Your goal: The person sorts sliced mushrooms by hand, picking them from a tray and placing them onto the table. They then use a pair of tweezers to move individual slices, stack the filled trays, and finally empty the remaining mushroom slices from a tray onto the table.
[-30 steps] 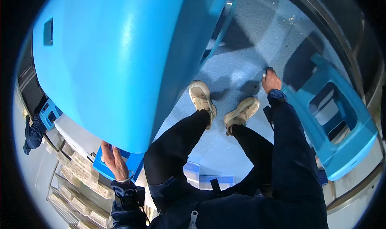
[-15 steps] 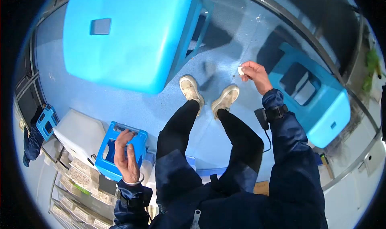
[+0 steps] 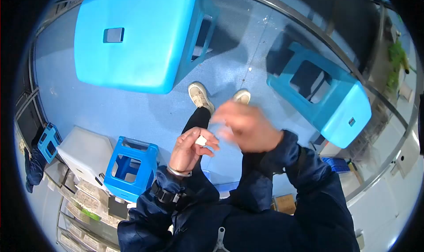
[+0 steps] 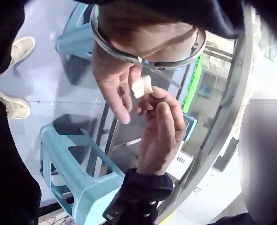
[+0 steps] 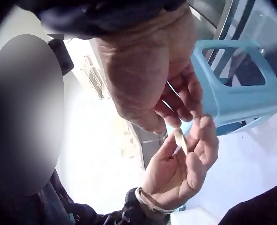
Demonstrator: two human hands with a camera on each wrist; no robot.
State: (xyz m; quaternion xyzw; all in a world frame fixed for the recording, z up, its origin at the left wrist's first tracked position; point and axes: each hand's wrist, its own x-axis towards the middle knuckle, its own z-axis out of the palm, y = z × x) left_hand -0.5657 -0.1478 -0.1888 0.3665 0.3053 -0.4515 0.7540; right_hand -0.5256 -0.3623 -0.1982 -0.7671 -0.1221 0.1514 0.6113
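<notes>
A small off-white piece (image 3: 201,140) sits between the thumb and fingers of my left hand (image 3: 183,152), in front of my knees. Its exact kind does not show. In the right wrist view the piece (image 5: 181,141) looks thin, and my left hand (image 5: 176,176) pinches it. My right hand (image 3: 251,127) is blurred by motion just to the right of it. Seen from the left wrist, the fingers of my right hand (image 4: 162,129) come right up to the white piece (image 4: 141,87), bent but apart from one another.
A large light-blue stool (image 3: 132,62) stands ahead on the left, another light-blue stool (image 3: 340,115) on the right. Near my left side are a smaller blue stool (image 3: 128,181) and a white lidded box (image 3: 86,152). A metal rail (image 3: 304,26) crosses the far side.
My right hand has come in from the right, where it pinched a white piece. My left hand has left the small blue stool's side and moved inward. The view has risen from the floor.
</notes>
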